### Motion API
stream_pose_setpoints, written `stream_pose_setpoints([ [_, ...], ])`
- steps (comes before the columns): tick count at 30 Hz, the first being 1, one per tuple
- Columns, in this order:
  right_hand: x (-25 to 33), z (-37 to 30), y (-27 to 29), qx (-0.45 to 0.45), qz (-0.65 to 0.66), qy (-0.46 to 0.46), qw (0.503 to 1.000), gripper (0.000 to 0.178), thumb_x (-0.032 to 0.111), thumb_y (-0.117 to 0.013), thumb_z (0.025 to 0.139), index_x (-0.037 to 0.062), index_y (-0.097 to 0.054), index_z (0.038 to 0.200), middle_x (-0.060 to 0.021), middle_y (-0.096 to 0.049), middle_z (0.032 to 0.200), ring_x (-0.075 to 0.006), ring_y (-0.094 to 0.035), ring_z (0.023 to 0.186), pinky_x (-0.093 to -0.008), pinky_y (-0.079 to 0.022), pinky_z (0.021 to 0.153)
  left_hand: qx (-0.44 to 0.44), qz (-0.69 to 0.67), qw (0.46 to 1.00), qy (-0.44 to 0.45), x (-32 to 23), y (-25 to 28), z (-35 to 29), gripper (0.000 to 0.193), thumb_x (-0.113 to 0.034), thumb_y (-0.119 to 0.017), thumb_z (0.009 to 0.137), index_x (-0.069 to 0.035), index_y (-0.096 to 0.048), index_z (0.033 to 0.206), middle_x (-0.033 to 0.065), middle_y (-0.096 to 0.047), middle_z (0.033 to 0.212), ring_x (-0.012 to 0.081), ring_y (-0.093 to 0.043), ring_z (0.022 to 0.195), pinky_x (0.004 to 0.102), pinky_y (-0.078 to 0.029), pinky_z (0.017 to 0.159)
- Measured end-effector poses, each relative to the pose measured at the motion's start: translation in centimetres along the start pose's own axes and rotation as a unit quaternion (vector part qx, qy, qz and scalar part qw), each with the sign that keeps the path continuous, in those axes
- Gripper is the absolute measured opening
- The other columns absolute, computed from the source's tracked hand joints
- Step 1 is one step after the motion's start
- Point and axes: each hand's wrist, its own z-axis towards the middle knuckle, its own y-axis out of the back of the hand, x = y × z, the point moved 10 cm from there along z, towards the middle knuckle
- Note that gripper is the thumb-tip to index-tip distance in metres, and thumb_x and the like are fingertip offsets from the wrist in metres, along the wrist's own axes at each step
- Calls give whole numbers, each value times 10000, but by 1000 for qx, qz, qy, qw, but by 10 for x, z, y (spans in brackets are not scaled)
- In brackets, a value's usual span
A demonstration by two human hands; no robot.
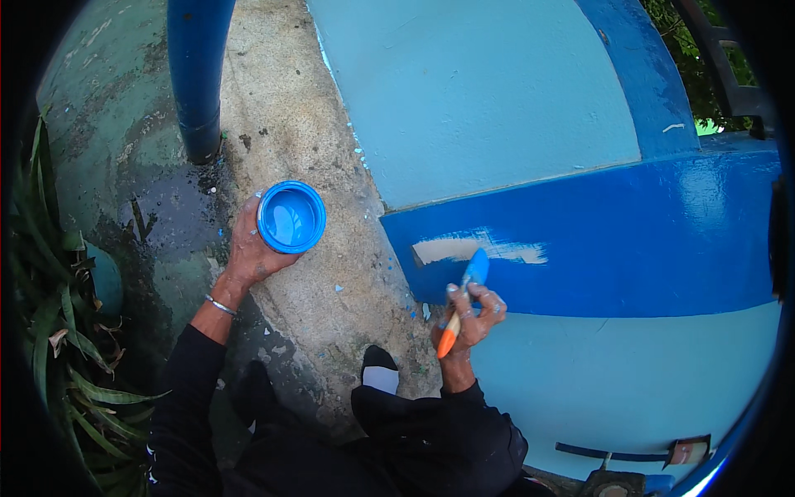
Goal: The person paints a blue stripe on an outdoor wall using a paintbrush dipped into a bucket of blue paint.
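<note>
My left hand is wrapped round a blue-rimmed paint can, held upright over the concrete, with light blue paint inside. In my right hand is a paintbrush with an orange-tipped handle. Its blue-coated bristles point up and touch or nearly touch the wall at the lower edge of a pale bare patch. Around that patch runs a glossy dark blue band of the wall, with light blue wall on both sides of it.
A dark blue post rises from the ground beyond my left hand. Long-leaved plants and a rounded teal pot stand at the left. My feet are on the concrete strip along the wall. Dark metal railing shows at the upper right.
</note>
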Motion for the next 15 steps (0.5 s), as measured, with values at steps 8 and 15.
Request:
stream_pose_setpoints([
  [8, -20, -82, -104, 276, 41, -54, 959, 308, 3, -795, 687, 141, -792, 962, -56, -717, 1076, -257, -641, 1013, -425, -406, 843, 28, -15, 1000, -2, 5, -12, 3, 1127, -433, -990, 612, -9, -388, 1464, 223, -543, 1364, 424, -575, 1264, 525, -494, 1061],
  [15, -36, 16, -28, 36, 5, -8, 999, 139, 76, -762, 841, 145, -790, 959, -71, -703, 1042, -265, -620, 996, -412, -439, 837, 31, -36, 999, 4, 4, -14, 5, 1121, -429, -987, 618, -9, -390, 1468, 218, -548, 1362, 418, -582, 1255, 521, -494, 1061],
])
